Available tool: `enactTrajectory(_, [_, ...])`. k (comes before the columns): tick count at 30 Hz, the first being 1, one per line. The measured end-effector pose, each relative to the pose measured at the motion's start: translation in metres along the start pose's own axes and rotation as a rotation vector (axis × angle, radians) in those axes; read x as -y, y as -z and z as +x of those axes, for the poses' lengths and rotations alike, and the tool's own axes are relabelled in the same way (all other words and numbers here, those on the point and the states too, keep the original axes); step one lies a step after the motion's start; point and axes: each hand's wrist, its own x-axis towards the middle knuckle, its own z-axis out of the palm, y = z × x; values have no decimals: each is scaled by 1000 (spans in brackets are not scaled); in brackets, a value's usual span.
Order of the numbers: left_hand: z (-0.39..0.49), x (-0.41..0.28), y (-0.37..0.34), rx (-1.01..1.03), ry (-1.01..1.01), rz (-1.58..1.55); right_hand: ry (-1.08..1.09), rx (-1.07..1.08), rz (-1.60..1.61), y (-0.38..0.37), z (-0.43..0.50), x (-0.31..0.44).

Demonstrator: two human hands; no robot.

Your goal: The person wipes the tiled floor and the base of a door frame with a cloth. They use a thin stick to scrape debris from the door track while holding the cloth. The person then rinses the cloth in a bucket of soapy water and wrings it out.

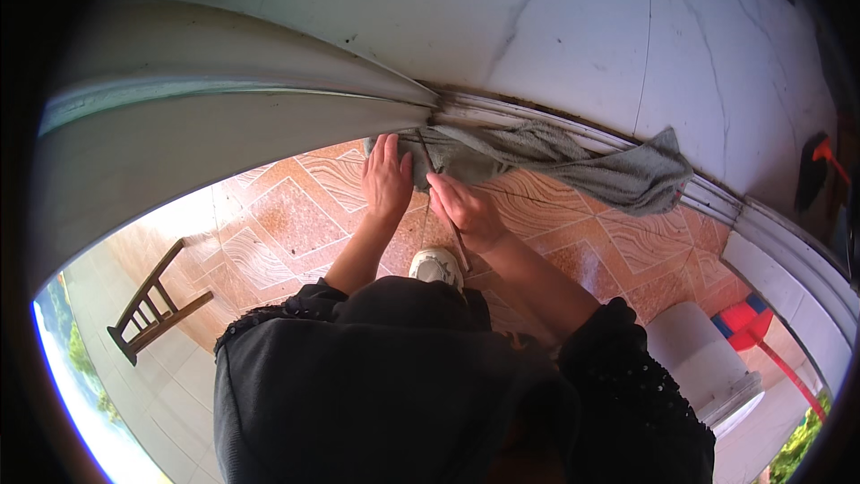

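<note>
A damp-looking grey cloth [470,165] is bunched along the floor track [531,111] of a sliding door, its twisted end trailing to the right. My left hand [386,178] lies on the cloth's left end, fingers stretched out and pressing on it. In my right hand [467,212] is a thin dark stick [459,242], gripped near its middle. The stick's far tip meets the cloth close to the door's edge, and its near end points back towards my shoe [433,265]. Part of the track is hidden under the cloth.
The door panel [235,128] rises on the left. Beyond the track lies a marble-patterned white floor [591,27]; patterned tiles [295,215] are on my side. A wooden chair [154,309] stands left. At right are a whitish bucket [699,349] and a red dustpan [746,326].
</note>
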Motion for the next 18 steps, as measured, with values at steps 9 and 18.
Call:
enactTrajectory(9, [24, 10, 5, 149, 128, -81, -51, 53, 78, 14, 17, 7])
enactTrajectory(18, [30, 5, -1, -214, 51, -252, -95, -26, 119, -18, 16, -13])
